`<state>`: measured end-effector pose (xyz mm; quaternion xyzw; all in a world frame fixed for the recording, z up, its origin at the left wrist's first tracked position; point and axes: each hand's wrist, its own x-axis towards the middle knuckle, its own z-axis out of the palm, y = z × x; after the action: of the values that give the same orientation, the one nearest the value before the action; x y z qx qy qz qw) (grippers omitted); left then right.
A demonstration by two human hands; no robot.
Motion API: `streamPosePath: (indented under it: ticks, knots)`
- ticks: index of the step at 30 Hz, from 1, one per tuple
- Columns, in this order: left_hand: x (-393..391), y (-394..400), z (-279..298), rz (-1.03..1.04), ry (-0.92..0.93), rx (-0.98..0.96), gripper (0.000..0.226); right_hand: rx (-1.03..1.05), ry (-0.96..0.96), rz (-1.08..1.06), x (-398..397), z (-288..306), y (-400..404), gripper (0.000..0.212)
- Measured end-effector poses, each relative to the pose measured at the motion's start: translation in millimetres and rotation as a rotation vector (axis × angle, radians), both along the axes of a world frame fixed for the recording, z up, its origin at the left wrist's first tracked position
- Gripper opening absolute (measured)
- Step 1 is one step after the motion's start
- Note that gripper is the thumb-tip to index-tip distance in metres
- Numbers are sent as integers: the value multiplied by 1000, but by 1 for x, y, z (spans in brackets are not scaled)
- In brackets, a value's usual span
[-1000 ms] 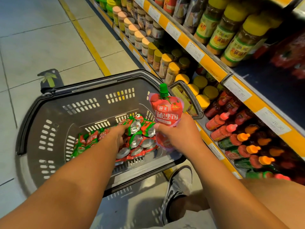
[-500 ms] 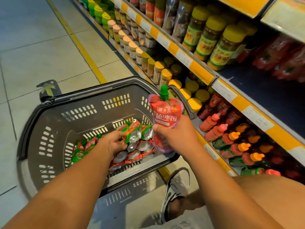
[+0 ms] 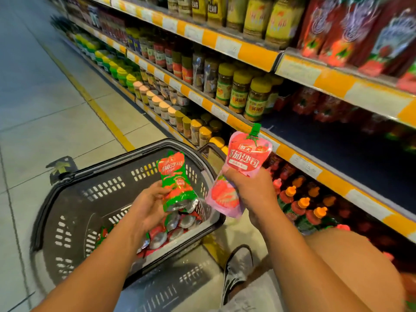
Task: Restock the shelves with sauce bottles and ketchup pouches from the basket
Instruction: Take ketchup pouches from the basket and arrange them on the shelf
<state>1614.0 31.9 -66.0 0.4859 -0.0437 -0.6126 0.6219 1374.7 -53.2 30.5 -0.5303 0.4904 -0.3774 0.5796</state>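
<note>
Plainly these are soft, light packs that sag unless held round the body. Over the basket [image 3: 74,199], the left hand [image 3: 148,208] curls its fingers round a green ketchup pouch [image 3: 176,183]; the right hand [image 3: 249,190] wraps a pink spouted pouch [image 3: 238,172] at its middle, near the bare shelf [image 3: 351,158]. More pouches, seemingly foil-bottomed, lie below.

Tiled floor [image 3: 45,104] carries the dark basket [image 3: 74,199] at 7 o'clock; shelves [image 3: 254,52] from 12 to 4 o'clock hold yellow-lidded jars [image 3: 256,99] above and orange-capped sauce bottles [image 3: 301,206] below
</note>
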Motion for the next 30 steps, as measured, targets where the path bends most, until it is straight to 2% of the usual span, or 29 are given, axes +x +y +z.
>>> streamPosePath:
  ticks: [7,11,14,20,22,26,30]
  knots:
    - [-60,-16,81,-167,-23,-173,45,119,-216,-153,-57,24,10,22]
    - [-105,-30,112,-281,-132,-260,51,197,-365,-232,-107,43,21,29]
    - [-141,-37,127,-394,-178,-292,49,196,-392,-302,-149,54,31,39]
    - [-221,-51,152,-587,-204,-280,41,247,-391,-373,-233,76,45,36]
    - [-246,-56,159,-652,-228,-270,39,259,-363,-407,-262,78,51,40]
    - [-301,-66,165,-750,-265,-263,19,267,-323,-465,-320,76,59,38]
    - [-352,-75,159,-870,-292,-275,17,293,-293,-498,-369,65,59,39]
